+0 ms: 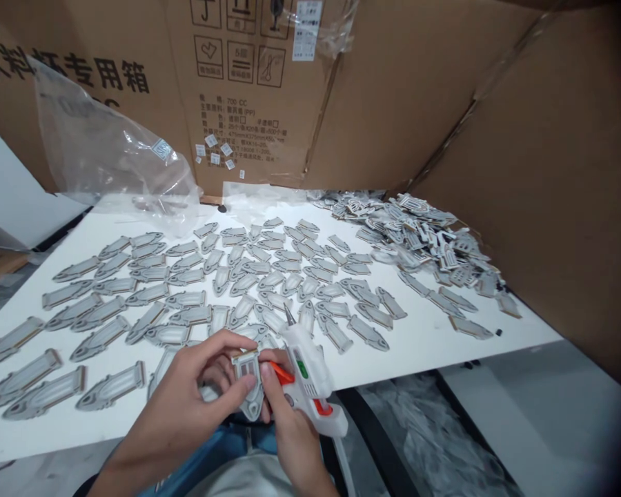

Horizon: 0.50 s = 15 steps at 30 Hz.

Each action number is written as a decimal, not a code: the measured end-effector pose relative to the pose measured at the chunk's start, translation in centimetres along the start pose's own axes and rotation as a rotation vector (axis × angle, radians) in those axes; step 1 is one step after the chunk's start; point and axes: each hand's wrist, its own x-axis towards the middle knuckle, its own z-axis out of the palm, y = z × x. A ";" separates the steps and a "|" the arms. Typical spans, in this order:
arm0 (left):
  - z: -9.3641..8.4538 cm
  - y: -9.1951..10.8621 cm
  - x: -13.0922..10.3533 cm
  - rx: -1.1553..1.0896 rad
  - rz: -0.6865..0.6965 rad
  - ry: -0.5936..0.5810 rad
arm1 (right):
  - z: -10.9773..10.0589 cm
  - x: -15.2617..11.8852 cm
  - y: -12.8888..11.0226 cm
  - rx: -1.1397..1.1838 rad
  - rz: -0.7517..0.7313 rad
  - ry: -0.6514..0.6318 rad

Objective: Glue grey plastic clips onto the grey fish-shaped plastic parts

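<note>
Your left hand pinches a part; your right hand holds the glue gun. Step looks like positioning; next calls for steady pinching.

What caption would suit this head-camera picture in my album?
Left hand holds a gray piece, right hand a glue gun, at a white table spread with similar pieces.
</note>
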 end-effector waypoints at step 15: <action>-4.4 -0.8 0.1 -0.198 0.020 0.681 | 0.5 0.4 0.5 0.090 -0.156 -0.045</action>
